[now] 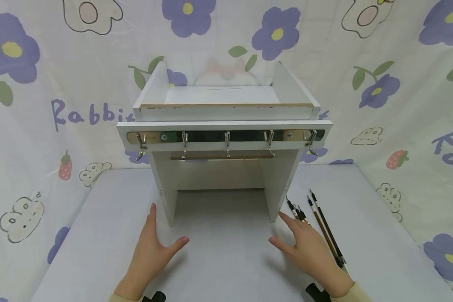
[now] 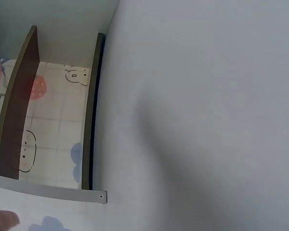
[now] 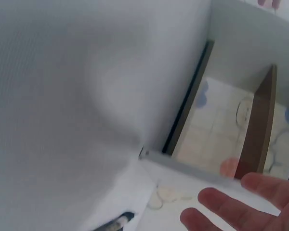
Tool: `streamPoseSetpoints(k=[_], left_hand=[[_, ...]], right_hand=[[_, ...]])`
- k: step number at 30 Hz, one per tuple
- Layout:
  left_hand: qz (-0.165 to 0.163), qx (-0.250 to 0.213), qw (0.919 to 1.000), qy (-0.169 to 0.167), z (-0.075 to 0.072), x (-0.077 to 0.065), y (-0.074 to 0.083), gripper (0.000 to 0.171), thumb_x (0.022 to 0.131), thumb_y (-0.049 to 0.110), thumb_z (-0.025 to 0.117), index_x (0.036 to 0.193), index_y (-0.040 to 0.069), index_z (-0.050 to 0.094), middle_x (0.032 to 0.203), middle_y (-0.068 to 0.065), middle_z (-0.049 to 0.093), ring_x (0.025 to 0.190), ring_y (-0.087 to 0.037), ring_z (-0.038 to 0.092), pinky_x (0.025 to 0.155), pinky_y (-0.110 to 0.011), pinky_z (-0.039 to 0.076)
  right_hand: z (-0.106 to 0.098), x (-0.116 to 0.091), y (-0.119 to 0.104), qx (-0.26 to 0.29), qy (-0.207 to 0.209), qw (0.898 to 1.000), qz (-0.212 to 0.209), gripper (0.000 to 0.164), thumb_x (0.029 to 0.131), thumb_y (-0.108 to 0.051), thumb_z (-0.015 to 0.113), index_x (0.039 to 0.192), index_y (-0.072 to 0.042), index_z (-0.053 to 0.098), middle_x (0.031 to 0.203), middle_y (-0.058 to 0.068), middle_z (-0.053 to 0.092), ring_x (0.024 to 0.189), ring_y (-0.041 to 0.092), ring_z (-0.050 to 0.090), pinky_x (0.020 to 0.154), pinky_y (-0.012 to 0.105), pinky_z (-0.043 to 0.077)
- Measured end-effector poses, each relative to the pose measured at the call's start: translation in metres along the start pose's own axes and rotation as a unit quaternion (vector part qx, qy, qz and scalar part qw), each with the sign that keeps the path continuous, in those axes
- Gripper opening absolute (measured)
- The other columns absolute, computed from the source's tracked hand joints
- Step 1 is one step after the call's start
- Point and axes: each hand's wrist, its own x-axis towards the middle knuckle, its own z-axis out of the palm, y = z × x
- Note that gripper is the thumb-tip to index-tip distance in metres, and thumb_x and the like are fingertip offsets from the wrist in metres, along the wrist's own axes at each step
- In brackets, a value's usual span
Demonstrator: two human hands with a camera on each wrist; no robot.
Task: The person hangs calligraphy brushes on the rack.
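The white shelf unit [image 1: 226, 125] stands on the desk [image 1: 109, 218], in the middle of the head frame, with its hollow front facing the person. It lies just beyond both hands, and its two side panels come down between them. The left hand [image 1: 151, 253] is at the lower left of the centre. Its grip is spread: the fingers are straight, the thumb is stretched away to the right, and nothing is held. Its fingertips are near the lower end of the left panel, outside of it, with a small gap in the head view.

The right hand [image 1: 307, 249] is at the lower right, and its grip is spread also and holds nothing. The index fingertip is at the bottom front corner of the right panel; I cannot tell if it touches. The right wrist view shows these fingers at its lower right, in front of the panel.

Concerning the pose, both forearms enter from the bottom edge of the frame. The left fingers point upward, while the right hand leans to the upper left, its thumb turned toward the middle.

Across the front of the unit runs a shiny hook rail [image 1: 245, 136]. Long brushes [image 1: 329, 226] lie to the right of the unit, partly behind the right hand.
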Motion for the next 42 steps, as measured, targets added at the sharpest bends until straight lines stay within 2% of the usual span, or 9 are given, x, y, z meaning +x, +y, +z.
streamPoseSetpoints(k=[3, 7, 14, 20, 26, 30, 34, 39, 42], left_hand=[[0.008, -0.036, 0.9992, 0.012, -0.002, 0.006, 0.002, 0.124, 0.07, 0.065, 0.075, 0.155, 0.024, -0.005, 0.161, -0.006, 0.011, 0.144, -0.029, 0.018, 0.111, -0.053, 0.026], [0.02, -0.072, 0.997, 0.022, -0.003, 0.013, 0.006, 0.122, 0.07, 0.06, 0.078, 0.155, 0.027, -0.004, 0.16, 0.0, 0.014, 0.144, -0.025, 0.021, 0.11, -0.051, 0.028], [0.039, -0.111, 0.9928, 0.024, -0.005, 0.025, 0.015, 0.117, 0.075, 0.048, 0.08, 0.155, 0.027, -0.003, 0.16, -0.005, 0.016, 0.143, -0.024, 0.025, 0.112, -0.043, 0.028], [0.069, -0.165, 0.9835, 0.024, -0.007, 0.034, 0.019, 0.108, 0.079, 0.041, 0.079, 0.155, 0.033, 0.003, 0.158, -0.001, 0.022, 0.14, -0.019, 0.03, 0.11, -0.04, 0.032], [0.064, -0.191, 0.9791, 0.032, -0.009, 0.042, 0.017, 0.097, 0.082, 0.036, 0.078, 0.153, 0.039, 0.012, 0.156, 0.003, 0.027, 0.137, -0.026, 0.036, 0.107, -0.044, 0.037], [0.053, -0.204, 0.9769, 0.033, -0.008, 0.047, 0.016, 0.092, 0.083, 0.036, 0.077, 0.153, 0.04, 0.017, 0.154, 0.002, 0.03, 0.136, -0.03, 0.038, 0.105, -0.044, 0.038], [0.054, -0.203, 0.977, 0.037, -0.008, 0.052, 0.014, 0.086, 0.086, 0.036, 0.074, 0.153, 0.033, 0.022, 0.152, -0.004, 0.035, 0.133, -0.033, 0.041, 0.103, -0.044, 0.04], [0.041, -0.207, 0.9763, 0.049, -0.008, 0.058, 0.009, 0.072, 0.091, 0.028, 0.069, 0.152, 0.023, 0.031, 0.148, -0.011, 0.041, 0.128, -0.036, 0.047, 0.096, -0.045, 0.046], [0.03, -0.206, 0.9765, 0.054, -0.009, 0.061, 0.006, 0.065, 0.092, 0.026, 0.067, 0.15, 0.024, 0.036, 0.146, -0.011, 0.043, 0.125, -0.036, 0.049, 0.094, -0.046, 0.048]], right_hand=[[-0.006, 0.003, 0.009, 0.031, -0.009, 0.999, 0.022, 0.076, 0.086, -0.068, 0.053, 0.145, -0.021, 0.046, 0.132, 0.009, 0.059, 0.119, 0.034, 0.055, 0.09, 0.056, 0.046], [-0.013, 0.007, 0.024, 0.07, -0.026, 0.996, 0.057, 0.076, 0.087, -0.068, 0.051, 0.147, -0.023, 0.043, 0.135, 0.008, 0.057, 0.122, 0.034, 0.053, 0.093, 0.057, 0.043], [-0.022, 0.009, 0.047, 0.103, -0.03, 0.99, 0.093, 0.076, 0.087, -0.065, 0.055, 0.146, -0.021, 0.043, 0.125, 0.013, 0.062, 0.111, 0.037, 0.059, 0.086, 0.056, 0.048], [-0.028, 0.009, 0.066, 0.145, -0.017, 0.984, 0.105, 0.072, 0.089, -0.054, 0.061, 0.146, -0.014, 0.043, 0.124, 0.018, 0.062, 0.11, 0.037, 0.06, 0.087, 0.053, 0.05], [-0.031, 0.014, 0.091, 0.18, -0.016, 0.975, 0.13, 0.071, 0.092, -0.051, 0.059, 0.147, -0.01, 0.04, 0.123, 0.021, 0.061, 0.11, 0.038, 0.059, 0.083, 0.052, 0.052], [-0.03, 0.017, 0.11, 0.208, -0.025, 0.964, 0.165, 0.074, 0.092, -0.055, 0.057, 0.147, -0.009, 0.04, 0.124, 0.023, 0.059, 0.113, 0.04, 0.057, 0.085, 0.053, 0.051], [-0.029, 0.019, 0.13, 0.226, -0.044, 0.952, 0.2, 0.078, 0.091, -0.058, 0.056, 0.147, -0.007, 0.038, 0.129, 0.026, 0.054, 0.114, 0.04, 0.054, 0.086, 0.054, 0.049], [-0.024, 0.022, 0.156, 0.256, -0.079, 0.934, 0.237, 0.083, 0.088, -0.06, 0.058, 0.148, -0.007, 0.035, 0.134, 0.027, 0.049, 0.109, 0.036, 0.058, 0.085, 0.047, 0.052], [-0.023, 0.023, 0.168, 0.274, -0.104, 0.922, 0.253, 0.083, 0.088, -0.058, 0.06, 0.148, -0.007, 0.035, 0.136, 0.027, 0.049, 0.11, 0.033, 0.059, 0.086, 0.044, 0.052]])
